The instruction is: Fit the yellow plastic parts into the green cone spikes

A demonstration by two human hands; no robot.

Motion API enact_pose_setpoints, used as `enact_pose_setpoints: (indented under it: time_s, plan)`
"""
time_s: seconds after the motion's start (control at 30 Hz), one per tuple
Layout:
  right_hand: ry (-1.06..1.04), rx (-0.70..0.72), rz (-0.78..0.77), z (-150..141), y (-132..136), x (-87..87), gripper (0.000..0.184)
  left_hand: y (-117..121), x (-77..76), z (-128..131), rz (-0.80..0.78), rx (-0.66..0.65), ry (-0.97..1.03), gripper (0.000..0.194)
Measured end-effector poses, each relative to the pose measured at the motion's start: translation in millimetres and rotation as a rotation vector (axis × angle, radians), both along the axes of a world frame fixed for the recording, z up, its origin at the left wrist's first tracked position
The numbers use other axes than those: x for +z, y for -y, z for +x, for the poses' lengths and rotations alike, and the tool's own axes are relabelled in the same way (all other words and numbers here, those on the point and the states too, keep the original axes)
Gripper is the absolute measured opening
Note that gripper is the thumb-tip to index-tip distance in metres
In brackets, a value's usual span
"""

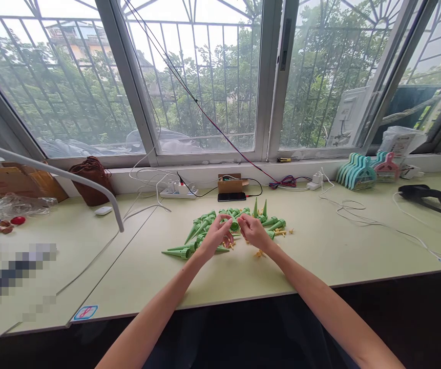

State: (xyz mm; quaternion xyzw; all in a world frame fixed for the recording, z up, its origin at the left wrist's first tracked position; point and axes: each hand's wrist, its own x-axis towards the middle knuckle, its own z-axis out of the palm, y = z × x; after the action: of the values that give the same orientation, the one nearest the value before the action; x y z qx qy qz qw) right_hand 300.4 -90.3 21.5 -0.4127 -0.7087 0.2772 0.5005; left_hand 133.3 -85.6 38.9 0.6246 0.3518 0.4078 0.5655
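Observation:
My left hand [217,236] is closed, its fingers curled around the side of a green plant watering spike [234,225] whose round open end points toward me. Beside it, my right hand [255,231] pinches thumb and fingers together close to that open end; whatever lies in the pinch is hidden. Many more green spikes lie heaped around both hands, such as one spike [182,253] at the left of the pile and another [277,224] at the right. Two stand point up behind my right hand. Small yellow plastic pieces [259,253] are scattered beneath and beside the hands.
A phone [231,197] lies before a small cardboard box [231,183] behind the pile. A power strip [180,190] and loose cables run along the wall. Teal hangers [358,171] and black straps [431,197] are at right. A grey lamp arm [89,182] crosses the left.

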Motion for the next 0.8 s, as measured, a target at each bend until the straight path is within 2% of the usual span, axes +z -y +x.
enact_pose_setpoints:
  time_s: [0.3, 0.57, 0.8]
  plan:
    - [0.019, -0.007, -0.008, 1, -2, -1.8, 0.04, 0, -1.4, 1, 0.084, -0.002, -0.054, 0.045]
    - [0.03, -0.02, -0.011, 2, -3, -2.9, 0.041, -4, -11.2, 1, 0.244, 0.016, -0.109, 0.046]
    - [0.043, -0.037, -0.007, 2, -4, -4.2, 0.041, -3, -11.5, 0, 0.435, 0.072, -0.233, 0.039]
